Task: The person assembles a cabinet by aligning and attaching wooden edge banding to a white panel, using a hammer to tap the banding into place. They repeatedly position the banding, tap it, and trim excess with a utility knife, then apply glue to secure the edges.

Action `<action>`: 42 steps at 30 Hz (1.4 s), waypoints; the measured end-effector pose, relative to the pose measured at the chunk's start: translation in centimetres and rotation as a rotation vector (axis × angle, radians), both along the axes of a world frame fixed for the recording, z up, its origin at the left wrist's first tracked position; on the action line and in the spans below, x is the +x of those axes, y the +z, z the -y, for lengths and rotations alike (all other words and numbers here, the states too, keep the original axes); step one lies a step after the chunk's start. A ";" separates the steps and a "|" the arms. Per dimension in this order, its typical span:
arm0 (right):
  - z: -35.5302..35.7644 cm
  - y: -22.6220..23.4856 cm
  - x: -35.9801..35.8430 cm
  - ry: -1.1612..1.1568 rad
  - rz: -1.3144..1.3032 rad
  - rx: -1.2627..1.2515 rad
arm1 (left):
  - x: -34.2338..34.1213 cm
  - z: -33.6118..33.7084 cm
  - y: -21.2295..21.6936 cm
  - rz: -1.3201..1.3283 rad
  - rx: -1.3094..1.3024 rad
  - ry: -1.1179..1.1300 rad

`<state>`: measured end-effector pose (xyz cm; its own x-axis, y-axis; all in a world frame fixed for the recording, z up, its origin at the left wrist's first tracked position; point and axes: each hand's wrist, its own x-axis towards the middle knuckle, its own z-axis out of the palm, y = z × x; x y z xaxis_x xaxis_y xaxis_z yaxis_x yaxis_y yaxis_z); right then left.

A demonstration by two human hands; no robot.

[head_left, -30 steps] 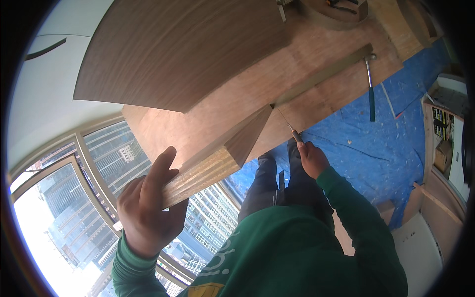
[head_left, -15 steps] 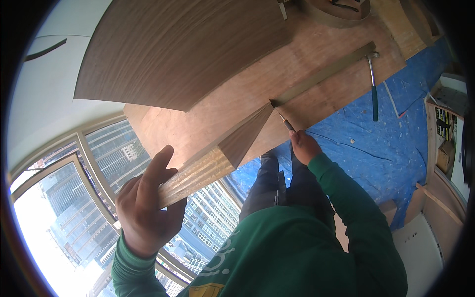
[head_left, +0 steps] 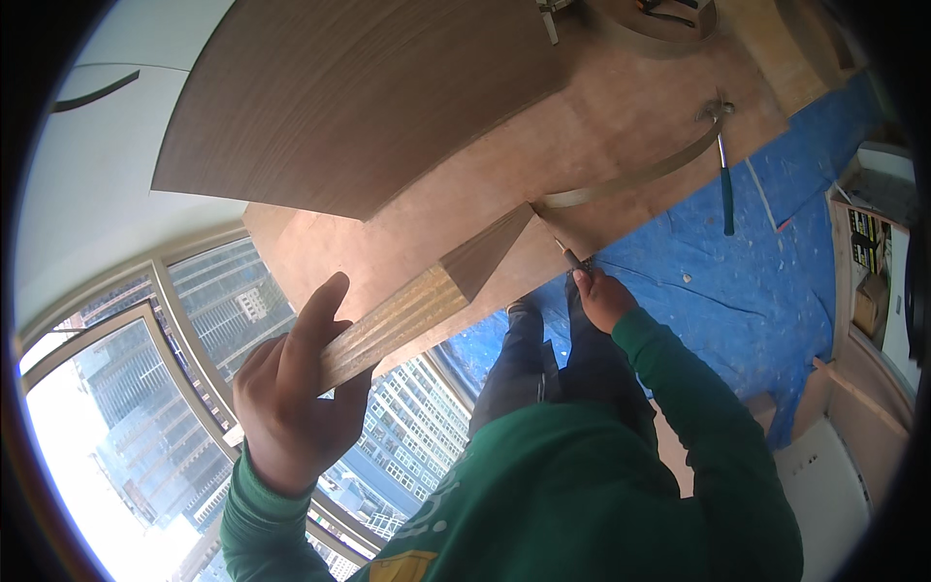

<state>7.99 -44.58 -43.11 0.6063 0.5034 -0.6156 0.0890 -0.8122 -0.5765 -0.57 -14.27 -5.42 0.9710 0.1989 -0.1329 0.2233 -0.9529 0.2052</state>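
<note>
- At the near edge of the plywood sheet [head_left: 456, 184], there's a long board [head_left: 398, 322] with a striped, layered edge. It's slanted, with its near end poking out past the sheet and its far end over the plywood.
- Left hand [head_left: 305, 403] is clamped on that near end, thumb and fingers on opposite sides of it.
- Right hand [head_left: 603, 301] is closed around the handle of a slim tool [head_left: 574, 258], and the thin tip points up toward the board's far end. Tip's just beside it, can't really tell if there's any contact.
- From that far end a thin strip [head_left: 635, 181] bows off to the right, up to the hammer's head.
- Speaking of which, the claw hammer [head_left: 726, 189] has its head over the plywood and its green handle sticking out over the blue sheeting [head_left: 684, 291].
- Big wood-grain panel [head_left: 359, 102] takes up the upper left, well apart from the tool.
- Up top there's a curled band [head_left: 655, 46] with an orange-and-black tool [head_left: 671, 16] inside the curve.
- Lower left is a window [head_left: 107, 407] with tall buildings outside.
</note>
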 end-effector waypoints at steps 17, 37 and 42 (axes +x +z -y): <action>2.8 3.5 6.6 0.018 0.021 0.023 | 0.5 -0.4 -0.1 0.044 0.002 -0.017; -2.0 1.0 16.0 0.081 0.899 0.355 | 0.4 0.6 0.4 0.071 -0.079 0.197; -2.9 2.8 8.1 0.076 -0.328 0.396 | -1.1 1.3 2.5 -0.082 0.004 0.125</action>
<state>16.13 -41.70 -40.36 0.3667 0.7712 -0.5203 -0.0976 -0.5243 -0.8459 -1.70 -15.57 -2.89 0.9243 0.3185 -0.2101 0.3565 -0.9172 0.1778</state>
